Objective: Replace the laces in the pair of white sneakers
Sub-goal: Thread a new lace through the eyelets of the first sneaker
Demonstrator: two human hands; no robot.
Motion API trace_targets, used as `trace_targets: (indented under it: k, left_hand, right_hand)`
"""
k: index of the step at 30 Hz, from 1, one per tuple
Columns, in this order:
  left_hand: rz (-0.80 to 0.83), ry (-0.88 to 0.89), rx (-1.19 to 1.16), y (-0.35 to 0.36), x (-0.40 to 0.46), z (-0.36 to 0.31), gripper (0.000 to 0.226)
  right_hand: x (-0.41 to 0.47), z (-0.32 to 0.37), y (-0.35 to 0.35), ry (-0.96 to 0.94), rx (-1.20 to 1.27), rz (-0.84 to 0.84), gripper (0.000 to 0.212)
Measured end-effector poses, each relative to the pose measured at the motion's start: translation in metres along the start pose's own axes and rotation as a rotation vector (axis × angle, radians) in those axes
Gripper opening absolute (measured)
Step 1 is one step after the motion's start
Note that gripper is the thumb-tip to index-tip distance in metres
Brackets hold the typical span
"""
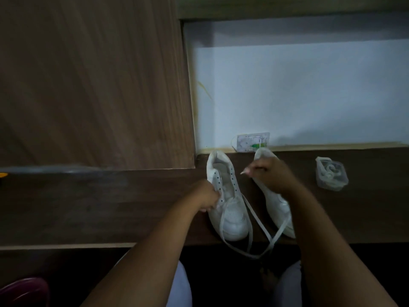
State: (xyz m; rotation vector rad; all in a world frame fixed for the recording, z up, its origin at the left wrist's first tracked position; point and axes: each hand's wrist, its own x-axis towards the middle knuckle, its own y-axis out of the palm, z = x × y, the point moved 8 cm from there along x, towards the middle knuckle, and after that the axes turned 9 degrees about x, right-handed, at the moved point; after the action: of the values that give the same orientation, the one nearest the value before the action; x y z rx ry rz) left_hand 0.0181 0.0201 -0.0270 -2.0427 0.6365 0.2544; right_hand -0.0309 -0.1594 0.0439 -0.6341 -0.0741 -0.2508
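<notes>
Near the desk's front edge, the left hand [208, 197] is pinching the left sneaker [228, 196] at its eyelets. The limp, flat lace [257, 220] is trailing over the edge; best taken by its stiff tip. The right hand [269, 173] is clamping the right sneaker [280, 207].

Bare desk [110, 207] lies open left of the two sneakers [228, 196]. A plastic packet [331, 176] sits to their right, a wall socket [253, 141] just behind, and a wood panel [95, 85] blocks the back left.
</notes>
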Motion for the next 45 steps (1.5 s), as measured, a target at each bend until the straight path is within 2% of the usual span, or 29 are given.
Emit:
trace_targets:
  k: [3, 10, 13, 18, 22, 28, 33, 36, 39, 42, 45]
  left_hand:
    - [-0.137, -0.056, -0.045, -0.010, 0.006, 0.007, 0.036]
    - [-0.224, -0.067, -0.035, -0.011, -0.002, 0.000, 0.037]
    - [-0.192, -0.047, -0.062, -0.009, 0.002, -0.001, 0.029]
    - [-0.093, -0.008, -0.260, -0.002, 0.009, 0.002, 0.020]
    - [-0.016, -0.016, -0.357, 0.000, 0.006, 0.003, 0.019]
    - [-0.005, 0.003, -0.397, -0.004, 0.006, 0.004, 0.009]
    - [0.143, -0.034, -0.481, 0.006, -0.002, 0.003, 0.030]
    - [0.140, -0.030, -0.546, 0.007, -0.005, 0.000, 0.028]
    - [0.118, -0.038, -0.595, 0.006, -0.007, 0.000, 0.027]
    - [0.101, -0.068, -0.691, 0.001, -0.007, 0.006, 0.019]
    - [0.082, -0.069, -0.797, -0.005, -0.007, 0.009, 0.010]
  right_hand:
    - [0.002, -0.009, 0.058, 0.006, -0.115, 0.151, 0.013]
    - [-0.002, -0.016, 0.072, -0.007, -0.268, 0.061, 0.014]
    - [-0.005, -0.017, 0.074, 0.010, -0.269, 0.097, 0.015]
    - [-0.003, -0.024, 0.075, 0.024, -0.174, 0.158, 0.013]
    - [-0.002, -0.027, 0.072, 0.053, -0.037, 0.127, 0.010]
    - [-0.008, -0.025, 0.062, 0.083, 0.064, 0.009, 0.004]
    - [-0.010, -0.008, 0.060, -0.014, 0.091, -0.066, 0.007]
    - [-0.012, -0.004, 0.065, -0.047, 0.145, -0.042, 0.006]
    - [-0.011, -0.002, 0.071, -0.082, 0.137, 0.105, 0.013]
    - [-0.019, -0.003, 0.081, 0.003, 0.330, 0.373, 0.031]
    - [-0.027, 0.000, 0.085, -0.010, 0.404, 0.518, 0.039]
